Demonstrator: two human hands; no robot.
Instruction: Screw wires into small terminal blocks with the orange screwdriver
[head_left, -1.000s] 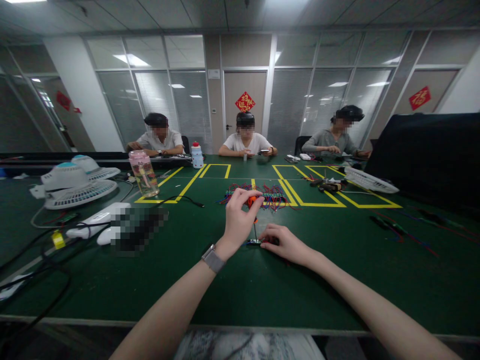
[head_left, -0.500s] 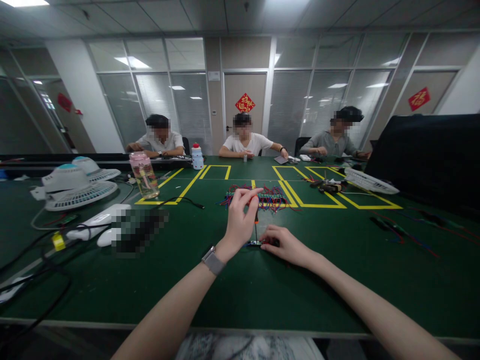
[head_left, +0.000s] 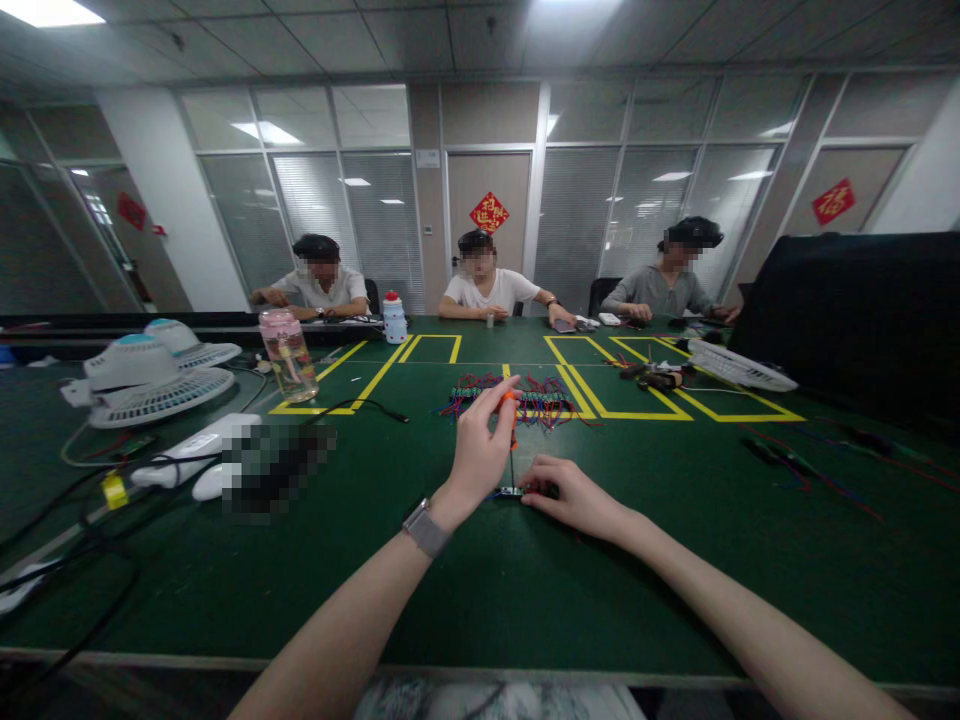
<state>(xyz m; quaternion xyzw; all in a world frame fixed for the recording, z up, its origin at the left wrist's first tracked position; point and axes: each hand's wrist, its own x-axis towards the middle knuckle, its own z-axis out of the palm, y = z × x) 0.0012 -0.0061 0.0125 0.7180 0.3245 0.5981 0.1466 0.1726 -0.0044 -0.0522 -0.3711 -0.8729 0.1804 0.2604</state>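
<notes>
Head view: green table [head_left: 600, 610] marked with yellow tape [head_left: 649, 415], three people [head_left: 495, 292] seated across.
Left hand [head_left: 480, 445]: grasping an orange-handled screwdriver [head_left: 514, 440], nearly upright, tip at a circuit board [head_left: 511, 492].
Right hand [head_left: 576, 492]: fingers closed on the circuit board's right end.
Circuit board: on the table, nearer than the wired boards [head_left: 547, 398].
Room: glass partitions [head_left: 382, 225], door [head_left: 499, 172] with red sign [head_left: 490, 213].

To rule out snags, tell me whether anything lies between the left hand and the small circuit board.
Only the orange-handled screwdriver in the left hand, reaching down to the small circuit board; nothing else visible stands between.
</notes>
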